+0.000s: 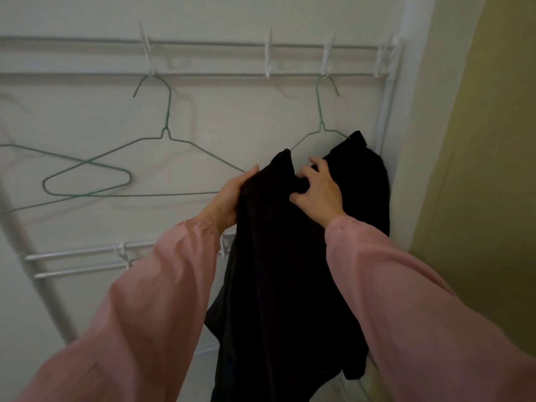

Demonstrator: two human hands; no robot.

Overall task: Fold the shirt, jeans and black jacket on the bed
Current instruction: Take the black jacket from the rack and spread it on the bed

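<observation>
While the black jacket [278,256] hangs from a thin green wire hanger [321,123] on a white metal hook rack [217,74], a person in loose pink sleeves [162,285] holds it with both hands. The left hand [229,195] clasps the garment's left shoulder edge, fingers tucked behind the cloth. The right hand [319,190] curls its fingers into the fabric at the collar opening. The jacket is matte, dark and limp, falling in soft folds between the arms. To the left, a second wire hanger [166,129] is hooked on the rack and a third hanger [129,178] lies tilted across it. A yellow-green wall [493,140] stands at right.
</observation>
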